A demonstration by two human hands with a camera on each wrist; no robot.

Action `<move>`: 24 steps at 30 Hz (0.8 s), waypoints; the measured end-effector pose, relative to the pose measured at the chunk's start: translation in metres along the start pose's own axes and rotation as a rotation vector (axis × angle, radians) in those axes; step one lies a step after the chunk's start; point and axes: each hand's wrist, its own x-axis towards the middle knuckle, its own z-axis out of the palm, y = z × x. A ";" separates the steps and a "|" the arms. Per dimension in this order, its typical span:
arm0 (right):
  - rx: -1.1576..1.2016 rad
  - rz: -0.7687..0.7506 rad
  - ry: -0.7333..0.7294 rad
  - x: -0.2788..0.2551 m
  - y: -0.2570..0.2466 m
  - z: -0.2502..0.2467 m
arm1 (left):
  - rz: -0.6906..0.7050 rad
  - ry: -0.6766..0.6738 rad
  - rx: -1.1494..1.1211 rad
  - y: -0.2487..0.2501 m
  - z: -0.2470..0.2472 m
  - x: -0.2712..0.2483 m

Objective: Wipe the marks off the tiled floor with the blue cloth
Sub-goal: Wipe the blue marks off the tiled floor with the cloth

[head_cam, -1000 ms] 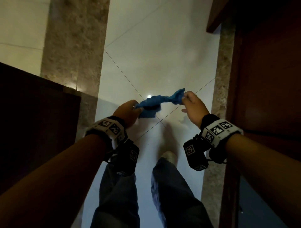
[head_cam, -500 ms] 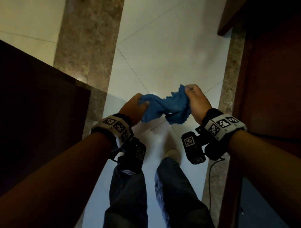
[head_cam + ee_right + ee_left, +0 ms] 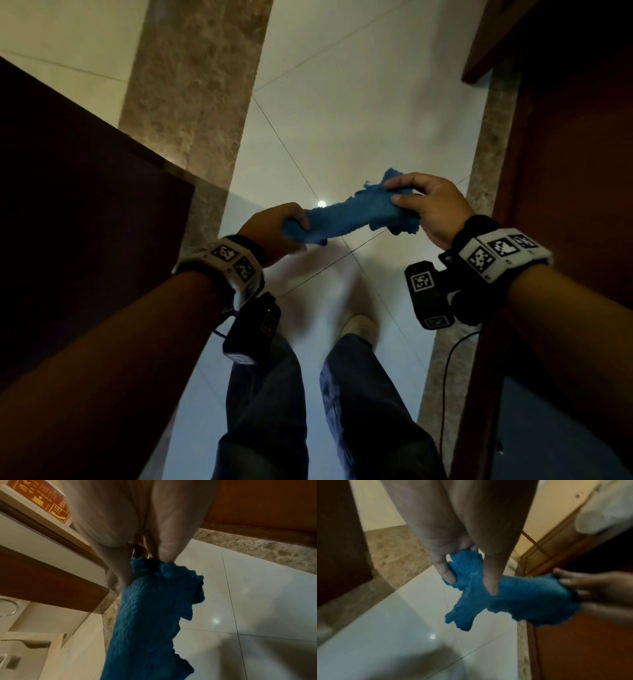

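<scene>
Brown marble strips (image 3: 191,85) border the pale tiles on both sides. A dark wooden panel (image 3: 78,192) stands at the left, a reddish wooden door (image 3: 575,144) at the right. A black cable (image 3: 445,383) trails along the right strip. An orange sign (image 3: 41,497) hangs on the wall.

Building corridor: glossy tiled floor (image 3: 342,102), marble borders (image 3: 191,85), wooden doors (image 3: 575,154), fire-equipment sign (image 3: 42,497).

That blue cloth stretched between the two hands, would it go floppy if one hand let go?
Probably floppy: the blue cloth bunches and sags loose flaps between the left hand and right hand. Likely light, since fingertip pinches hold it. Its fuzzy pile suggests it isn't slippery.
</scene>
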 end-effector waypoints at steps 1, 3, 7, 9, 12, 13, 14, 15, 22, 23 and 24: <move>0.010 0.016 -0.045 -0.001 -0.002 -0.003 | -0.007 0.014 0.052 -0.001 0.001 0.000; -0.133 0.027 -0.150 -0.004 -0.003 -0.008 | -0.048 0.060 0.133 -0.003 0.003 0.001; -0.437 -0.011 -0.164 -0.005 0.003 -0.014 | -0.108 0.089 0.040 -0.003 0.006 0.001; -0.318 -0.021 -0.064 -0.006 0.007 -0.016 | -0.102 0.082 -0.082 0.001 0.005 -0.003; -0.316 -0.096 0.063 -0.004 0.011 -0.019 | -0.056 -0.021 -0.220 0.009 0.005 -0.009; -0.342 -0.117 0.094 -0.003 0.011 -0.020 | -0.053 -0.054 -0.214 0.010 0.006 -0.008; -0.353 -0.122 0.119 -0.001 0.012 -0.021 | -0.061 -0.061 -0.194 0.009 0.006 -0.008; -0.351 -0.113 0.133 0.000 0.013 -0.022 | -0.082 -0.047 -0.177 0.009 0.005 -0.007; -0.375 -0.140 0.181 -0.001 0.017 -0.036 | -0.211 0.234 -0.363 0.000 0.007 -0.002; -0.382 -0.144 0.192 -0.002 0.018 -0.037 | -0.210 0.251 -0.420 0.000 0.007 -0.002; -0.392 -0.137 0.205 -0.002 0.019 -0.037 | -0.208 0.260 -0.478 0.001 0.007 -0.001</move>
